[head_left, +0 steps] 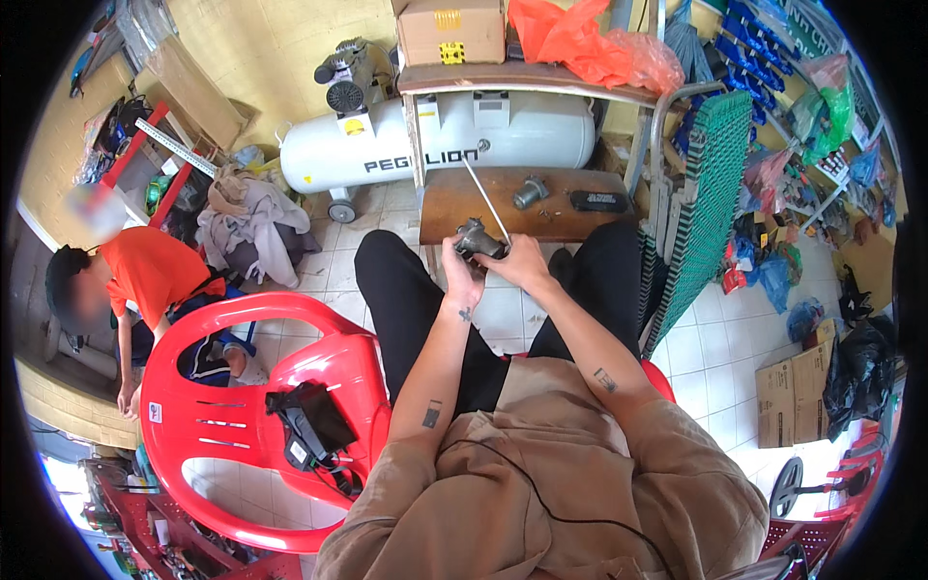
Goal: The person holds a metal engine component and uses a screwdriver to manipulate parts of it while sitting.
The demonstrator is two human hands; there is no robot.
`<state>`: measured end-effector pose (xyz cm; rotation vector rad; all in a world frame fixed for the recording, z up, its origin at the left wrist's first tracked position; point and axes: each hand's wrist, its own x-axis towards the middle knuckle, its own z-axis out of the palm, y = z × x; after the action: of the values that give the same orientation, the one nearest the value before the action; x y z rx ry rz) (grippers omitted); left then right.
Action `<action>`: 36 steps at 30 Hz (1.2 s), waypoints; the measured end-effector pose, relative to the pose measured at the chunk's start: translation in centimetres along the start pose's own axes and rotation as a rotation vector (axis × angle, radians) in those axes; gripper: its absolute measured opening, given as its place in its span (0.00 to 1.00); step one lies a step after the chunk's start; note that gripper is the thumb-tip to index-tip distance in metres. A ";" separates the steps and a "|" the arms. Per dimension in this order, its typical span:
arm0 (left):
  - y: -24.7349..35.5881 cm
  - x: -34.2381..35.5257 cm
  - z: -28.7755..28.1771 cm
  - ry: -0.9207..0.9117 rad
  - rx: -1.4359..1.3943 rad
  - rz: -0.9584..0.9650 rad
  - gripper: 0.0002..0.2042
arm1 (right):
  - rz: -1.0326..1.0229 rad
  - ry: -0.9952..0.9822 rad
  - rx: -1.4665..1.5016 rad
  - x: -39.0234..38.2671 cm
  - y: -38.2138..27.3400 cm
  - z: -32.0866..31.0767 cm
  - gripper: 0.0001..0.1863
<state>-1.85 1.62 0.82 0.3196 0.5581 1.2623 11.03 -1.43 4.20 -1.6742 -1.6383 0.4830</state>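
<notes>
My left hand is closed round a dark grey metal machine part, a stubby body with rounded lugs, held above my lap. My right hand meets it from the other side, fingers closed at the part's edge. From between its fingers a long, thin, pale rod slants up and left over the wooden bench; its lower end is hidden in the hand. A similar grey metal part lies on the bench, with a flat black case to its right.
Behind the bench stands a grey air compressor tank. A red plastic chair on my left carries a black device. Beyond it a person in an orange shirt bends down. A green folding chair and cardboard boxes stand right.
</notes>
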 end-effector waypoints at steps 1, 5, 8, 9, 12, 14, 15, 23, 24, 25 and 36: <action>0.3 -0.3 0.1 0.020 -0.004 0.008 0.24 | -0.049 -0.002 0.052 0.3 0.1 0.3 0.36; -0.2 3.4 -2.6 0.066 -0.221 -0.025 0.26 | 0.154 -0.006 0.093 3.5 1.3 1.7 0.37; -1.3 4.1 -2.9 0.229 -0.138 0.080 0.18 | 0.256 0.008 0.044 6.8 3.3 2.9 0.39; -1.6 4.1 -2.7 0.297 -0.058 0.048 0.18 | 0.268 -0.025 -0.021 8.3 4.5 3.2 0.40; -1.9 3.9 -3.7 0.388 0.070 -0.011 0.19 | 0.237 -0.069 -0.145 10.3 4.5 4.9 0.40; -2.5 3.7 -3.5 0.371 0.137 -0.030 0.21 | 0.252 0.002 -0.199 11.5 5.9 5.9 0.38; -2.6 3.8 -3.4 0.315 0.191 -0.048 0.22 | 0.268 0.040 -0.221 12.2 6.8 6.3 0.38; -2.3 2.6 -3.2 0.226 0.242 -0.041 0.20 | 0.306 0.059 -0.263 12.2 7.5 8.9 0.38; -2.7 2.4 -3.0 0.234 0.235 -0.048 0.20 | 0.293 0.068 -0.271 12.2 8.0 9.1 0.39; -2.9 2.3 -2.5 0.241 0.231 -0.051 0.19 | 0.290 0.036 -0.291 12.4 8.5 9.0 0.41; -2.3 2.3 -2.6 0.249 0.171 -0.033 0.16 | 0.336 -0.164 -0.360 13.5 7.9 7.0 0.41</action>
<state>-1.01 3.00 -3.06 0.2963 0.8843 1.2327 13.08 13.91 -3.07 -2.2500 -1.6352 0.5212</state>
